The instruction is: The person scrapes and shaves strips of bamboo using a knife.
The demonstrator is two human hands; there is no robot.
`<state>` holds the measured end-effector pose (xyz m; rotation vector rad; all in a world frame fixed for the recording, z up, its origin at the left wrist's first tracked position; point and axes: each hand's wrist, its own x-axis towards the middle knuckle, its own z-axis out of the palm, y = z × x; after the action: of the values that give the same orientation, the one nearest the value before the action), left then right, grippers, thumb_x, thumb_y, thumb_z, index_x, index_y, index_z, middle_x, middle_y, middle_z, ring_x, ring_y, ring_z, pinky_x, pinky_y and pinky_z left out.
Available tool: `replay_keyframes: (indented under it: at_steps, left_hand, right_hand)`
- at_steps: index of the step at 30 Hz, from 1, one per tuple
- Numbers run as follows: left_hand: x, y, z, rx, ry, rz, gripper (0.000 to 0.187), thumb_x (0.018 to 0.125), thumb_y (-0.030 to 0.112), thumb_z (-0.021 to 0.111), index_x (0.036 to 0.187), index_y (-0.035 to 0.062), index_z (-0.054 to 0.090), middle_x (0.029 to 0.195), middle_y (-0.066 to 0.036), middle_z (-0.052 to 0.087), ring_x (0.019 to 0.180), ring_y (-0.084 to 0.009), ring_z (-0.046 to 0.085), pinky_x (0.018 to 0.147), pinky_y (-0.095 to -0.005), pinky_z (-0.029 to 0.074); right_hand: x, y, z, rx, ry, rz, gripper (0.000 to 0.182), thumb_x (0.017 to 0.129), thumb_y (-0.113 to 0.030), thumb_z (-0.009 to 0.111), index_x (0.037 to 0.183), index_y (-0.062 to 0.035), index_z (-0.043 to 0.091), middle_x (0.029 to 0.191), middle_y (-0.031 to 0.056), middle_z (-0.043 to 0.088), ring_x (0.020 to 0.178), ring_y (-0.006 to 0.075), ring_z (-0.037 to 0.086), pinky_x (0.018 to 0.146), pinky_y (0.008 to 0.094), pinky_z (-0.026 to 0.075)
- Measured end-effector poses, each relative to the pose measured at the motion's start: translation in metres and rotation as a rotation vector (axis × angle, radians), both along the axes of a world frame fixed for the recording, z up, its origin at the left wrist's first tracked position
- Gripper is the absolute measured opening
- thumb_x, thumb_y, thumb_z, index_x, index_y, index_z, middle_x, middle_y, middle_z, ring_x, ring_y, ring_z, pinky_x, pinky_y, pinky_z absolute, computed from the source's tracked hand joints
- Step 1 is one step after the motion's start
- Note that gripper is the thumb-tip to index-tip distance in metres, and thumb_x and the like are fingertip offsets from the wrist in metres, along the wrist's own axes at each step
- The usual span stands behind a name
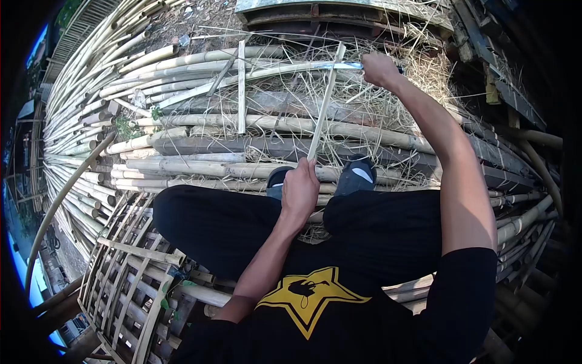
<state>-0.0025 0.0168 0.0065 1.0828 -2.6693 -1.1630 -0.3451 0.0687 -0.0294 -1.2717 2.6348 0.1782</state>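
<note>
My left hand [301,188] is closed around the near end of a split bamboo strip [323,112], close in front of my knees. The strip points away from me, tilted slightly right. Farther out, my right hand [381,70] is wrapped around the handle of a knife, most of which the fingers hide. Its bright blade [347,66] extends leftward and crosses the strip close to the strip's far end. Another pale bamboo strip [242,91] lies across the poles to the left.
Long bamboo poles [273,121] cover the ground, with shavings [418,67] scattered at the upper right. A wooden pallet [315,15] stands at the far side. Stacked poles [79,145] fill the left, above a woven bamboo lattice [130,273]. My shoes [356,176] rest among the poles.
</note>
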Motion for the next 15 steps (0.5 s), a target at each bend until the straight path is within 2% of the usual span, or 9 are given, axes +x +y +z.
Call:
replay_keyframes:
  at_steps: [5,8,9,15]
  left_hand:
    - [0.0,0.006,-0.009,-0.001,0.04,0.002,0.03,0.098,0.017,0.048,0.078,-0.0055,0.052,0.059,-0.028,0.053,0.059,-0.0453,0.056,0.047,-0.0493,0.04]
    - [-0.005,0.008,-0.015,0.024,0.041,-0.002,0.029,0.097,0.016,0.048,0.079,-0.0058,0.053,0.061,-0.028,0.054,0.061,-0.0458,0.057,0.049,-0.0509,0.042]
    - [-0.003,0.011,-0.019,0.033,0.032,-0.01,0.029,0.097,0.016,0.048,0.079,-0.0058,0.053,0.061,-0.029,0.055,0.061,-0.0461,0.057,0.05,-0.0517,0.042]
    - [-0.008,0.018,-0.029,0.092,-0.024,-0.003,0.028,0.096,0.019,0.048,0.084,-0.005,0.056,0.066,-0.03,0.057,0.071,-0.0488,0.058,0.06,-0.0552,0.045]
  right_hand:
    - [-0.006,0.002,-0.001,-0.044,0.103,0.034,0.016,0.078,-0.007,0.055,0.083,-0.0009,0.068,0.087,0.0193,0.068,0.082,0.0335,0.068,0.07,0.0429,0.056]
    - [-0.009,0.001,-0.006,0.001,0.205,0.09,0.02,0.082,-0.008,0.05,0.081,-0.0071,0.07,0.085,0.0142,0.07,0.078,0.0298,0.07,0.068,0.0415,0.057]
    - [-0.007,-0.001,0.002,0.11,0.188,0.119,0.02,0.084,-0.01,0.051,0.08,-0.0086,0.07,0.085,0.0129,0.07,0.078,0.0273,0.07,0.067,0.0403,0.057]
    - [-0.02,-0.004,-0.022,0.107,0.325,0.267,0.016,0.082,-0.012,0.057,0.074,-0.0134,0.07,0.073,0.0062,0.07,0.07,0.0215,0.07,0.06,0.0363,0.057]
